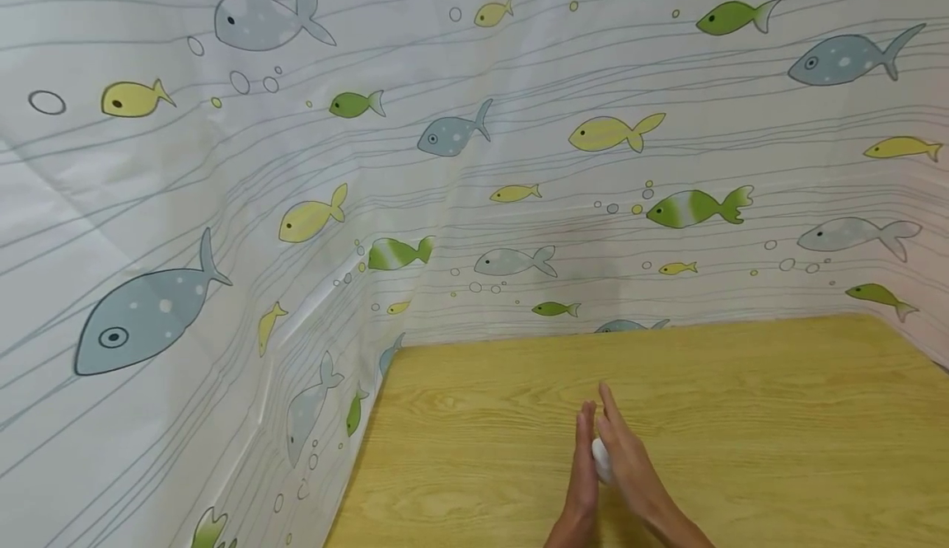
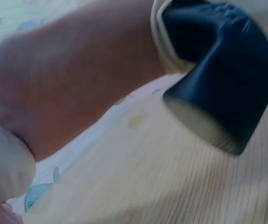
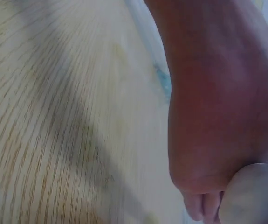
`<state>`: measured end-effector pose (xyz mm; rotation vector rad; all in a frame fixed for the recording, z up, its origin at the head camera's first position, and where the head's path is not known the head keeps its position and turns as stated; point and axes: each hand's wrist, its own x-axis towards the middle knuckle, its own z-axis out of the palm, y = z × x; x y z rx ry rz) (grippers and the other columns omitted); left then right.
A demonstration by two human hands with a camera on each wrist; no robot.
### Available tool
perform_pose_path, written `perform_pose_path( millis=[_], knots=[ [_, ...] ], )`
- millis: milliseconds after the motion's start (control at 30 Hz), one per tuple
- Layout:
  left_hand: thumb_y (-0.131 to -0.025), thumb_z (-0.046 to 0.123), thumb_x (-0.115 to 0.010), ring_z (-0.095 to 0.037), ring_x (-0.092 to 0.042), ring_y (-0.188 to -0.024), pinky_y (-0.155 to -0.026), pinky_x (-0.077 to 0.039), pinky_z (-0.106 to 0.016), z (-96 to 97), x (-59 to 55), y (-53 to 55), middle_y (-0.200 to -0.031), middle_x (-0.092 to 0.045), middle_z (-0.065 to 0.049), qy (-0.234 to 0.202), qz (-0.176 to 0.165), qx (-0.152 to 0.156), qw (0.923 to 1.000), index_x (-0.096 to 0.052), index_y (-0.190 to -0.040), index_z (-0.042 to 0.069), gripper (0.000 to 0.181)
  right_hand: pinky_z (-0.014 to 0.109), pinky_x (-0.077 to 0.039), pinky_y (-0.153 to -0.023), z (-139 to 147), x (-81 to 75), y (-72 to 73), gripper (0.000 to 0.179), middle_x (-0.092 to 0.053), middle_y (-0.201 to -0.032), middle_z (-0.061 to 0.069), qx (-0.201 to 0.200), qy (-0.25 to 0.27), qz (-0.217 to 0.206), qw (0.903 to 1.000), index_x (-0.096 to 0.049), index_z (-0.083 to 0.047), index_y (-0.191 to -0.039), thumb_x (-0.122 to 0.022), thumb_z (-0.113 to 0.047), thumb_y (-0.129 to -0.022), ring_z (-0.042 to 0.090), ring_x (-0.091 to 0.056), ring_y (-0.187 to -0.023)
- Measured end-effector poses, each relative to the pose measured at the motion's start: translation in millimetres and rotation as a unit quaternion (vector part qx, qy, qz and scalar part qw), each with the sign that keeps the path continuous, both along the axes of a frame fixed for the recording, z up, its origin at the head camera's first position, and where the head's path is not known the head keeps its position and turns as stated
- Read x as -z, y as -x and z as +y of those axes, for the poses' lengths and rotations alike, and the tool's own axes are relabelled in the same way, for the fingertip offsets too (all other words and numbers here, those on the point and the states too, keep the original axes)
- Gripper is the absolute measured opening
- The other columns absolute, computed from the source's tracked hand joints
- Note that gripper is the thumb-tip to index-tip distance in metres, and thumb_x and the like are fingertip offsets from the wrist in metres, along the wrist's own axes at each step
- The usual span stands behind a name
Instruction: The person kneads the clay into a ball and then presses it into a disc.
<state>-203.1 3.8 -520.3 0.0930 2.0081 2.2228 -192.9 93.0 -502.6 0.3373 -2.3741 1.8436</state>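
A smooth white lump, like clay or dough (image 1: 602, 461), sits between the two palms over the table. My left hand (image 1: 584, 466) presses it from the left with straight fingers. From the other side, my right hand (image 1: 628, 461) lies against it, its fingers also straight and pointing up and away. The fingertips of both hands come close together above the lump. In the left wrist view the white lump (image 2: 8, 163) bulges out beside the base of a hand. The right wrist view shows the lump (image 3: 255, 196) at the lower right, partly cut off by the frame.
A wood-grain table (image 1: 460, 433) spreads beneath the hands. White sheeting printed with fish (image 1: 519, 144) rises along its back and left side. A dark band or wrist mount (image 2: 227, 79) shows beside a forearm in the left wrist view.
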Motion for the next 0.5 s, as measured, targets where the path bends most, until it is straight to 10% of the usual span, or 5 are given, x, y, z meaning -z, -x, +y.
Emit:
perform_pose_path(
  millis=[500],
  knots=[
    [-0.106,0.065,-0.014,-0.048,0.002,-0.16,-0.118,0.005,-0.079,13.8,-14.3,-16.3,-0.175,-0.009,-0.014,-0.011,-0.026,0.021,0.9994,-0.019,-0.166,0.018,0.076,0.061,-0.021,-0.123,17,10.1,17.5,0.061,-0.014,-0.172,0.022,0.022,-0.015,-0.022,0.9994,-0.011,-0.009,-0.166,-0.025,-0.036,-0.114,0.047,-0.017,-0.158]
  ],
)
